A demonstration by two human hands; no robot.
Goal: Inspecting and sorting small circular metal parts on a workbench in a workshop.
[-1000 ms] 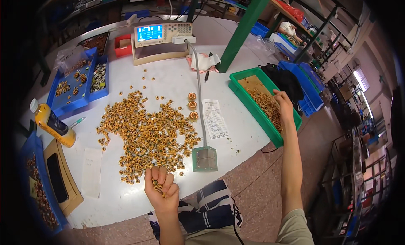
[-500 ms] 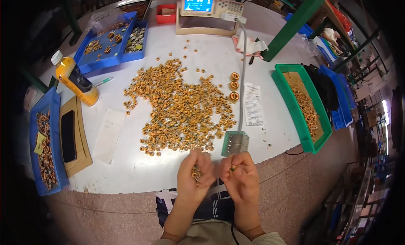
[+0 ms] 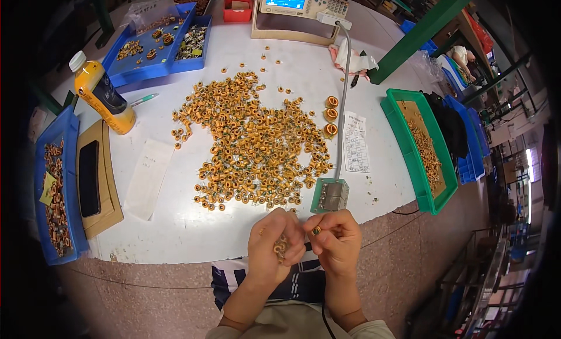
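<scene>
Just below the near edge of the white table (image 3: 193,240), over my lap, my left hand (image 3: 274,248) is cupped and curled around a small clutch of orange ring coils (image 3: 282,247), which sit between palm and bent fingers; my right hand (image 3: 334,240), touching the left at the fingertips, pinches a single ring coil (image 3: 316,230) between thumb and forefinger, so that piece lies right in the grip and not on the table; I judge it has been taken from the handful to be handled one at a time. Just beyond my right hand, on the table's near edge, sits the small green test fixture (image 3: 331,195), close to the pinched coil but not touching it; its grey cable (image 3: 343,94) runs away across the table to the meter with the blue screen (image 3: 292,3) at the far edge. Beyond the fixture and to its left spreads the big heap of orange coils (image 3: 254,146), very large, so most of the work looks undone; to the fixture's right, well apart, the green tray (image 3: 403,146) holds a thinner layer of coils, which I take for the finished share. Far left of the fixture stand an orange bottle (image 3: 104,96) and blue trays (image 3: 158,41) with more coils.
</scene>
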